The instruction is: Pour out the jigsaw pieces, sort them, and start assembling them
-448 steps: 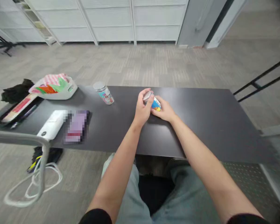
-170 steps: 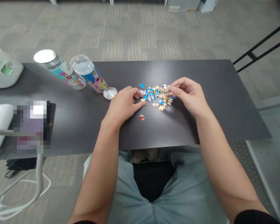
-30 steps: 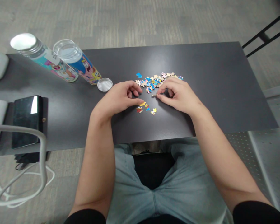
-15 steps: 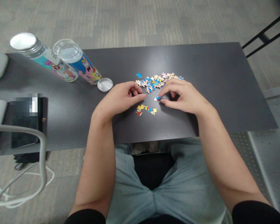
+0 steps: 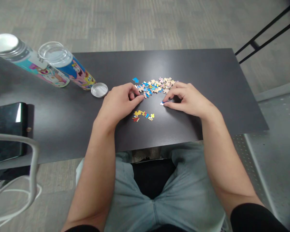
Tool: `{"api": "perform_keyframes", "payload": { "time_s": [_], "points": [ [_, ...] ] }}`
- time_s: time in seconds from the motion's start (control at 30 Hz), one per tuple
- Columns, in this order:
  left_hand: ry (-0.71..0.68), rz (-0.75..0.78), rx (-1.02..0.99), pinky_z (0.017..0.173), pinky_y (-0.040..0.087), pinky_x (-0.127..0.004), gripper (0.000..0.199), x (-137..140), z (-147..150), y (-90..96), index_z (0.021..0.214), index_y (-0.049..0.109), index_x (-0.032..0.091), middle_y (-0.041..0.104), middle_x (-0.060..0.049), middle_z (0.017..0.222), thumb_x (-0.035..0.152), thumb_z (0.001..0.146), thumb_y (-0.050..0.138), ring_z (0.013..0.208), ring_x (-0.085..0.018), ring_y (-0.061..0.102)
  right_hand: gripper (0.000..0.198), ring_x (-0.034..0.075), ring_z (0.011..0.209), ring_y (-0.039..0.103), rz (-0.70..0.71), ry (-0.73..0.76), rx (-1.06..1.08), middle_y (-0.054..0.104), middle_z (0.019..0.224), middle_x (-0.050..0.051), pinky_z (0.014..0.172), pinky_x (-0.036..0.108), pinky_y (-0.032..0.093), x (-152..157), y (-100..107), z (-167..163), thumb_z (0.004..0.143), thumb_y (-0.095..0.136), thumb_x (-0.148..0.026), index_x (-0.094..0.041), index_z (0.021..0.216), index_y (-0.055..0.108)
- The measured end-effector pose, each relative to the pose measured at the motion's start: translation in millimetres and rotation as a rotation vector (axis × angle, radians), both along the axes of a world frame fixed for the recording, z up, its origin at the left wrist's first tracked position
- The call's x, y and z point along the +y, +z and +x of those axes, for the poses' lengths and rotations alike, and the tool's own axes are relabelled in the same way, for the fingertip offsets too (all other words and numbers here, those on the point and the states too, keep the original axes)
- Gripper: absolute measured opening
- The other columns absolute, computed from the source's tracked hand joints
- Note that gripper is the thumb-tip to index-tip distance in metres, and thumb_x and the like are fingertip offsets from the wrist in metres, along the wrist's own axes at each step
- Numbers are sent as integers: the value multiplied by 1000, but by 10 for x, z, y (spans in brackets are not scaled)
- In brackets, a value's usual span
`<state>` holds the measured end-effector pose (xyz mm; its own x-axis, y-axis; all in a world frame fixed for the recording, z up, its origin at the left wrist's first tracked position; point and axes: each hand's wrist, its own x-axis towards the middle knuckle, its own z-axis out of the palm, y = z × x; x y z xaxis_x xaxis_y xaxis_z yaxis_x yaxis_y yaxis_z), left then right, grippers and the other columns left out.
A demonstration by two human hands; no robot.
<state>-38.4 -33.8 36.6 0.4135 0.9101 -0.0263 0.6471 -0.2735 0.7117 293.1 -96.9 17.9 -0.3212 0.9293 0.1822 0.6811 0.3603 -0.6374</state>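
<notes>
My right hand (image 5: 183, 98) pinches a small blue and white puzzle piece (image 5: 162, 103) between thumb and forefinger, low over the dark table. Behind it lies a loose pile of puzzle pieces (image 5: 157, 86), mixed blue, yellow and beige backs. At the pile's left edge my left hand (image 5: 123, 101) rests with bent fingers, thumb and forefinger apart and nothing visible between them. Nearer to me is a small group of yellow, red and blue pieces (image 5: 143, 114). One single blue piece (image 5: 135, 80) lies beyond the pile at its left.
To the left stand a clear-topped can with cartoon print (image 5: 73, 69) and a second, silver-lidded can (image 5: 36, 62). A round metal lid (image 5: 99, 90) lies close to my left wrist. A black case (image 5: 11, 129) and a pale cable (image 5: 33, 161) are at the near left.
The view has swung slightly to the right, so the tabletop appears shifted left. My right hand, with the puzzle piece, has moved a little right over the table. My left hand stays put.
</notes>
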Motion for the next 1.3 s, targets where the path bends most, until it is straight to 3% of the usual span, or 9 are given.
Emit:
{"api": "perform_keyframes", "payload": {
  "time_s": [0.13,0.33,0.43,0.53,0.7,0.8,1.0,1.17,1.3],
  "points": [
    [-13,24,4,74,40,-43,20,15,7,-16,108,86,28,79,-2,91,44,103,98,82,-27,67,15,34,113,78,-83,-144,-56,80,115,5,118,63,50,-53,24,469,95,108,-43,-37,106,98],
    [-10,47,-17,74,39,-42,19,37,46,-50,110,90,29,78,-3,90,44,101,97,82,-27,66,47,21,78,56,-143,-219,31,75,99,4,79,44,49,-133,7,922,93,105,-77,-32,105,100],
    [-10,49,-25,75,39,-43,18,39,88,-42,113,93,29,76,-2,90,39,101,99,80,-25,64,34,19,73,49,-52,-334,75,75,97,3,73,41,47,-122,-15,815,98,101,-62,-30,109,98],
    [-19,30,-50,76,40,-43,18,35,124,-39,113,91,27,75,-2,91,39,101,100,80,-24,63,21,19,74,50,77,-412,44,76,105,5,79,44,52,-44,-68,573,97,98,-45,-29,110,98],
    [-11,37,-40,75,40,-42,23,27,143,-50,112,90,27,77,-3,92,44,103,101,82,-25,65,15,20,77,57,87,-410,-26,77,110,5,96,52,59,90,-180,298,98,100,-39,-30,108,93],
    [-9,33,-26,75,41,-42,24,29,138,-59,113,90,27,78,-3,93,47,103,101,81,-25,65,15,20,77,55,98,-408,1,80,108,5,93,49,57,102,-200,268,96,99,-35,-29,106,90],
    [-21,25,-24,75,42,-42,26,34,123,-56,118,93,26,81,-4,97,47,106,98,81,-24,65,12,21,77,56,48,-322,117,83,103,6,79,43,53,18,-50,387,97,92,-39,-28,100,89],
    [-12,23,-19,75,43,-41,20,37,126,-37,118,95,24,75,-1,91,36,103,99,76,-21,62,10,23,80,58,111,-347,-4,76,97,5,82,45,51,-75,-3,714,97,96,-39,-30,95,91],
    [-5,22,-27,75,43,-41,21,49,121,-34,118,96,23,73,0,88,37,102,100,74,-20,61,10,23,81,59,65,-329,-41,77,101,4,86,45,54,-152,-42,927,95,97,-39,-34,103,97]
  ]
}}
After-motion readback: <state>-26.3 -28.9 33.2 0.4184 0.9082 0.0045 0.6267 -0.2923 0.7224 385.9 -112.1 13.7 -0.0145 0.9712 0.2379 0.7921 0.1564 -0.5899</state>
